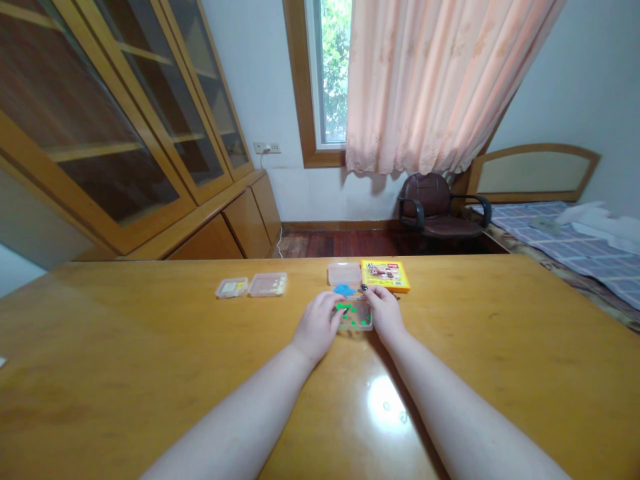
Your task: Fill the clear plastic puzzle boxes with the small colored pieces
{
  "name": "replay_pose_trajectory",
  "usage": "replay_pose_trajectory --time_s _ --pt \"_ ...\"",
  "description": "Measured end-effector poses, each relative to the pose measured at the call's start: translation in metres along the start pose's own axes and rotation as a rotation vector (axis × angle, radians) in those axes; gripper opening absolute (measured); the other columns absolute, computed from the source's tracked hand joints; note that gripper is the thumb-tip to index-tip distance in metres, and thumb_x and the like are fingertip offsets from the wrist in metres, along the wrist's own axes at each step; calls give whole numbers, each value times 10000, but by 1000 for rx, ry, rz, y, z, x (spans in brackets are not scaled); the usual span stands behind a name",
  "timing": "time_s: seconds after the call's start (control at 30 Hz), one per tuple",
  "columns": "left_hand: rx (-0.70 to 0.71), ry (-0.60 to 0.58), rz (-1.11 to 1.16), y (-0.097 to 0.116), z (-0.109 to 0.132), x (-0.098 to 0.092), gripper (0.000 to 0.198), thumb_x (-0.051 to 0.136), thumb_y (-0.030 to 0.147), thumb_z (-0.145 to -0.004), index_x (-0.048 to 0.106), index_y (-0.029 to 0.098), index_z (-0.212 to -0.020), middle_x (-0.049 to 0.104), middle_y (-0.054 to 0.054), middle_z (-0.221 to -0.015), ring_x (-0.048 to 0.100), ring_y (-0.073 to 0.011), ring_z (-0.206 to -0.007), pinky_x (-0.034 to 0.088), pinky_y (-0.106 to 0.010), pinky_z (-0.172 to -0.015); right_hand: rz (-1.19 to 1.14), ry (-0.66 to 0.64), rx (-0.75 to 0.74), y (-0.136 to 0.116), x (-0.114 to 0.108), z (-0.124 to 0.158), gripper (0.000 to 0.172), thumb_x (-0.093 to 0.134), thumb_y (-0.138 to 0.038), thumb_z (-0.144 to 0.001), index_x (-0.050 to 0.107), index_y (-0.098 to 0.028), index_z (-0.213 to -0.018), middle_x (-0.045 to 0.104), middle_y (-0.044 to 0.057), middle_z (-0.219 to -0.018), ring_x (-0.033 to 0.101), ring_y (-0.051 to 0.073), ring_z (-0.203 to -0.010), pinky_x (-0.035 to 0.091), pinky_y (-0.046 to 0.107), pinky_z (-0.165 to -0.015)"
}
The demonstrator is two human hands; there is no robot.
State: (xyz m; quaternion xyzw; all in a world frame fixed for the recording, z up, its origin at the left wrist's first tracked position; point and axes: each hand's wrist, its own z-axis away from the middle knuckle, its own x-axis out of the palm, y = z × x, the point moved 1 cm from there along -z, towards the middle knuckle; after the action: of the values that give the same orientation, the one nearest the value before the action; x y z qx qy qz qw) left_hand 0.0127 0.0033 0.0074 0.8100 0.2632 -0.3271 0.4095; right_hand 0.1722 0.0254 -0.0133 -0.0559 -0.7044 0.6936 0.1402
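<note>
A small clear plastic box [356, 319] with green pieces inside lies on the wooden table [150, 347], between my two hands. My left hand [319, 326] rests against its left side, fingers curled at the box's edge. My right hand [386, 311] is at its right side, fingertips pinched over the box's far corner near a small dark piece [365, 288]. A heap of blue pieces [344, 290] lies just behind the box. Whether either hand actually grips the box is hard to make out.
Behind the hands are a clear pink lid or box [345, 273] and a yellow packet [385, 275]. Two small clear boxes [253, 286] sit to the left. Beyond the table are a glass-door cabinet [125, 133], a dark armchair [440, 207] and a bed [575, 247].
</note>
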Motion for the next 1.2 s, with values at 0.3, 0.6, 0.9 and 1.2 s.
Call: replay_pose_trajectory --time_s 0.3,0.6,0.9,1.2 --pt "-353 -228 -605 0 4 -1 322 440 442 -817 514 144 -914 559 -112 -908 525 -269 -888 415 -388 -747 -68 232 0 13 -13 -13 253 604 -427 -637 566 -177 -630 533 -29 -557 451 121 -531 346 236 -528" --pt "-123 -439 -542 5 6 4 304 463 438 -816 489 183 -980 604 -76 -878 569 -254 -846 426 -368 -719 -85 220 21 20 -12 -15 252 598 -435 -640 587 -186 -672 554 -24 -573 483 138 -555 366 245 -541" --pt "-112 -448 -572 3 5 6 174 395 287 -861 502 164 -923 616 -79 -841 590 -244 -812 440 -365 -693 -75 234 7 18 -12 -14 288 611 -459 -603 601 -180 -673 599 -2 -615 507 153 -585 382 257 -563" --pt "-122 -438 -571 2 4 6 173 390 270 -865 512 158 -916 615 -93 -818 592 -242 -804 433 -356 -696 -65 217 0 14 -12 -12 283 613 -462 -606 554 -184 -602 549 -14 -550 466 134 -536 359 247 -527"
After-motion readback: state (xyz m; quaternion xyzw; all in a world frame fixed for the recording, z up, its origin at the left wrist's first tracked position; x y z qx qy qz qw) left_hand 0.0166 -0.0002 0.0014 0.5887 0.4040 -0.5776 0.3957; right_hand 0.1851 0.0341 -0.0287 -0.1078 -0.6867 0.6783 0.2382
